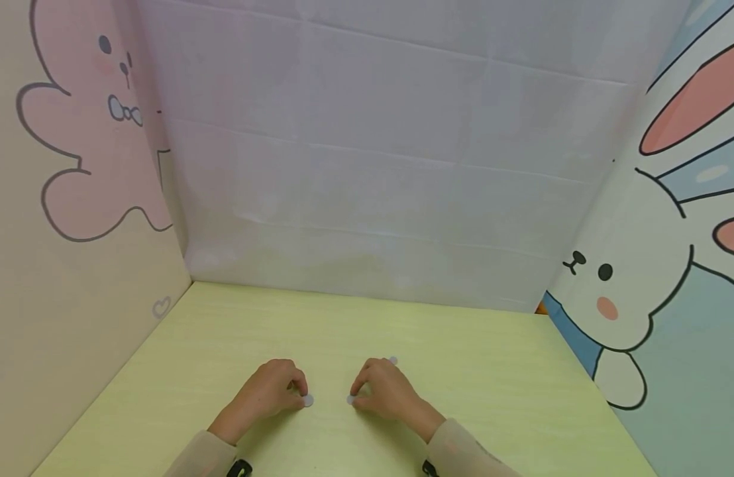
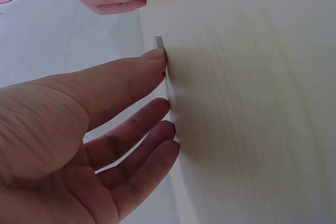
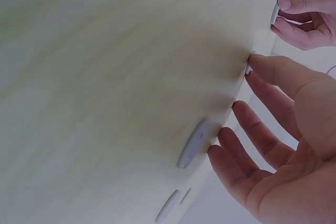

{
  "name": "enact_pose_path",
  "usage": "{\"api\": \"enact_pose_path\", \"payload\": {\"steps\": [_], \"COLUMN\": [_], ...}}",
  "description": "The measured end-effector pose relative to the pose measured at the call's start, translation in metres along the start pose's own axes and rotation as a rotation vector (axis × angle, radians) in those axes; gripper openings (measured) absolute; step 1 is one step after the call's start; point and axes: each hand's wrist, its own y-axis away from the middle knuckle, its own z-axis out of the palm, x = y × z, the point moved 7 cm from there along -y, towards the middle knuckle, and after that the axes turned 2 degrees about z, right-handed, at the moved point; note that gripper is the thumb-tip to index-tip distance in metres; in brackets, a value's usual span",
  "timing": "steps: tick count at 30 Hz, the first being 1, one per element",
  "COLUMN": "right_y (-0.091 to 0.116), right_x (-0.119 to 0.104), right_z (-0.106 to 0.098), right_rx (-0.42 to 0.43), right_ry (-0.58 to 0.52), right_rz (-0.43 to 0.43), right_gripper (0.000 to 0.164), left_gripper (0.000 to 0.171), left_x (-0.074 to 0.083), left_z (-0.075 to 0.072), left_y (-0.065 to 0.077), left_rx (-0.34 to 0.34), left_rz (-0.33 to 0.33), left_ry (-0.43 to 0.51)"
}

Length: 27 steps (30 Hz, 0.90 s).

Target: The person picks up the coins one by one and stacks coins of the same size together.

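Just left of the table's middle, my left hand (image 1: 270, 392) pinches a small silver-grey coin (image 1: 308, 400) between thumb and index finger. In the left wrist view the coin (image 2: 159, 42) shows edge-on beyond the thumb tip, and the other fingers touch the tabletop. Opposite, my right hand (image 1: 386, 391) pinches a similar coin (image 1: 351, 399), mostly covered by the fingertips. A gap separates the two coins. Another grey coin (image 1: 393, 360) lies just beyond the right hand's knuckles. The right wrist view shows loose discs near the curled fingers, one closer (image 3: 193, 144).
The pale yellow tabletop (image 1: 236, 331) runs back to a creased white sheet (image 1: 367, 165). Side panels with a pink cartoon animal (image 1: 93, 132) and a white rabbit (image 1: 629, 291) stand left and right. Further discs (image 3: 168, 205) lie on the surface.
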Motion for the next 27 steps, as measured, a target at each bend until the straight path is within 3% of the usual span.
{"api": "enact_pose_path", "payload": {"steps": [17, 27], "right_y": [-0.0027, -0.0009], "right_x": [-0.0043, -0.0069], "right_z": [0.0039, 0.0051], "right_rx": [-0.005, -0.02], "right_ry": [-0.001, -0.013], "right_rz": [0.013, 0.0], "right_gripper": [0.004, 0.005], "left_gripper": [0.017, 0.016], "left_x": [0.0044, 0.0035], "left_z": [-0.0013, -0.0005], "left_y": [0.0051, 0.0039], "left_rx": [0.038, 0.026], "left_rz": [0.057, 0.044], "left_ry": [-0.043, -0.03]}}
